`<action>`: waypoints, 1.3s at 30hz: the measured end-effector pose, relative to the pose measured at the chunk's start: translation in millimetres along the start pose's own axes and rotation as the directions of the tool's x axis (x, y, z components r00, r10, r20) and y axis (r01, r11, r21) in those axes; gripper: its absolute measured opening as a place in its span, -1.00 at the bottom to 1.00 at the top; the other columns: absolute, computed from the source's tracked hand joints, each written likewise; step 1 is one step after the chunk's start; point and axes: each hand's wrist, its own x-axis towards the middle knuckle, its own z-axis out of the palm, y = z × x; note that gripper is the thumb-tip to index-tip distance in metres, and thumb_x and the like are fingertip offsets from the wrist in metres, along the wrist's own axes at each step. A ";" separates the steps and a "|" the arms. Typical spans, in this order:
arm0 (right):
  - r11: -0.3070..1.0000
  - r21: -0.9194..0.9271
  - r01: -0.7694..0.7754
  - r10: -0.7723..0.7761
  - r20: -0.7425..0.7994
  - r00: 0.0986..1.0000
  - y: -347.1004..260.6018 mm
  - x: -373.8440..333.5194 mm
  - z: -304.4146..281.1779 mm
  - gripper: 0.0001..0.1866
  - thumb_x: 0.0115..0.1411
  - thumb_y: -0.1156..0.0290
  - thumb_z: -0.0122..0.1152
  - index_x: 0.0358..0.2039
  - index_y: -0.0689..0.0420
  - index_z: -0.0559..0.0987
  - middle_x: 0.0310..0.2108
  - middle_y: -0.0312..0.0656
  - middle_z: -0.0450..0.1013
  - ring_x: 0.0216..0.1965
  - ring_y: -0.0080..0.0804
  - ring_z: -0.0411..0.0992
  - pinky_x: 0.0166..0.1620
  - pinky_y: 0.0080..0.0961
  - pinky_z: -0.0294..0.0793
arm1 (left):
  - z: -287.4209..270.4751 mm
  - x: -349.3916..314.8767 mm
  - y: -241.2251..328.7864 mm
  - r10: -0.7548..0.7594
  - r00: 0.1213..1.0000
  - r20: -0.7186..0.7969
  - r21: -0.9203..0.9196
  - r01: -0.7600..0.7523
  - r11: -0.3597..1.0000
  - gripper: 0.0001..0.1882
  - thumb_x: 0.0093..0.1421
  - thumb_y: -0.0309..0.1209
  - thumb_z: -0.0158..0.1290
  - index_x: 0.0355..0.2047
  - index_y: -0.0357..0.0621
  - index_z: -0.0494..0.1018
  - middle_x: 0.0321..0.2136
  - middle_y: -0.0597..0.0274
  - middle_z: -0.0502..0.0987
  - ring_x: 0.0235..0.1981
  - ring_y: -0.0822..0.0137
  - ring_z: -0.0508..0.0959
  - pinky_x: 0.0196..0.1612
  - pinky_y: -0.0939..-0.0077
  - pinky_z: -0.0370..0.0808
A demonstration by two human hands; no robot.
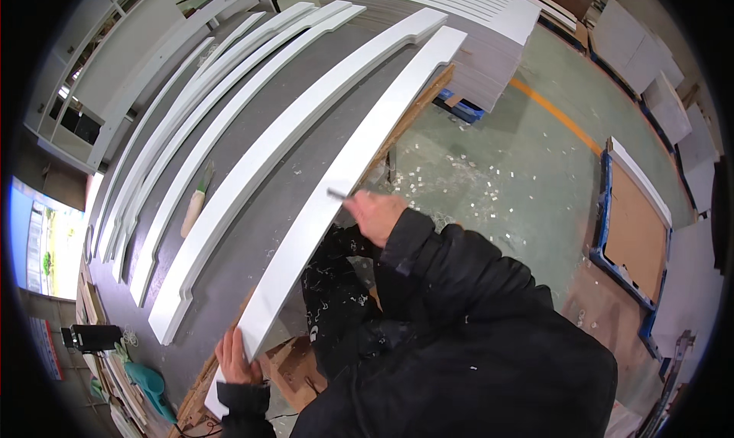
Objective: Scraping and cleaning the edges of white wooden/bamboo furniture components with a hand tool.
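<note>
A long white board with a stepped notch at its far end lies along the near edge of the grey worktable. My left hand grips its near end, fingers on top and over the edge. Around the middle of the board, my right hand is closed on a small dark tool whose short end points left over the white face. That tool is blurred, so its exact kind does not show. Just left lies a similar curved white board, apart from the first.
Several more white strips lie farther left, near a knife with a pale handle. A stack of white panels stands beyond the table's far end. White scraps litter the green floor. A teal tool sits at lower left.
</note>
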 end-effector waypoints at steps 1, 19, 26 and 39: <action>0.995 -0.067 -0.075 0.075 -0.005 0.997 16.0 6.7 -7.7 -0.64 0.39 0.11 -0.05 -0.38 0.15 0.44 -0.54 0.05 0.49 -0.53 0.13 0.47 -0.45 -0.01 0.44 | -2.4 -16.4 -6.1 -0.019 1.000 0.012 0.014 0.019 1.000 -0.18 -0.24 -0.57 -0.01 0.18 -0.45 0.25 0.05 -0.35 0.35 0.04 -0.34 0.34 0.20 -0.10 0.23; 0.895 -0.303 -0.328 0.334 -0.031 0.942 97.8 78.4 -78.9 -0.51 0.40 -0.01 -0.17 -0.35 0.16 0.51 -0.50 0.16 0.52 -0.41 0.24 0.51 -0.31 0.11 0.47 | -25.7 -189.3 -69.9 -0.335 0.940 0.064 0.142 0.323 0.936 -0.21 -0.13 -0.53 0.01 0.22 -0.42 0.24 0.05 -0.31 0.41 0.08 -0.30 0.39 0.19 -0.07 0.29; 0.863 -0.391 -0.319 0.323 -0.058 0.945 171.8 142.5 -110.5 -0.55 0.38 0.03 -0.13 -0.24 0.14 0.57 -0.37 0.17 0.54 -0.28 0.23 0.52 -0.19 0.06 0.51 | -58.2 -141.7 -21.0 -0.355 0.930 0.094 0.071 0.350 0.934 -0.41 0.08 -0.40 0.21 0.13 -0.23 0.33 -0.02 -0.18 0.47 -0.15 -0.07 0.55 -0.19 -0.07 0.52; 0.321 0.872 -0.370 0.659 0.075 0.748 134.9 94.1 -53.3 -0.50 0.18 -0.01 0.31 -0.25 0.24 0.50 -0.55 -0.22 0.44 -0.82 -0.58 0.22 -0.77 -0.55 0.16 | -42.8 -122.1 -36.5 -0.226 0.970 -0.091 0.173 0.239 0.956 -0.27 -0.10 -0.53 -0.03 0.18 -0.45 0.27 0.03 -0.35 0.40 0.05 -0.33 0.38 0.18 -0.11 0.27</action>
